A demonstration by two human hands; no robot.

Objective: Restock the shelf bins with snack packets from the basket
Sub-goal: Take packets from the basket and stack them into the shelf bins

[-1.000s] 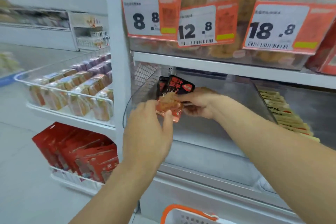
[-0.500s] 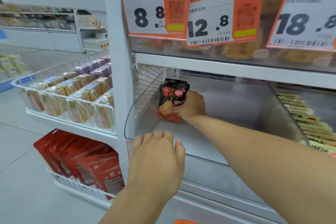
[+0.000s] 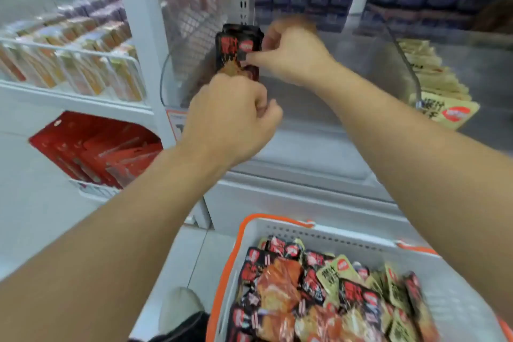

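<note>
Right hand (image 3: 288,55) pinches black-red packets (image 3: 239,54) upright at the clear bin's (image 3: 361,69) left end; left hand (image 3: 230,122), fingers curled, steadies them from below. Bin mostly bare, basket (image 3: 280,230) w/ many packets left: early on, approx.

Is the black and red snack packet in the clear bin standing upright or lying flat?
Upright. The black and red packets stand on end at the clear bin's left side, the right hand pinching them, the left hand at their base.
</note>
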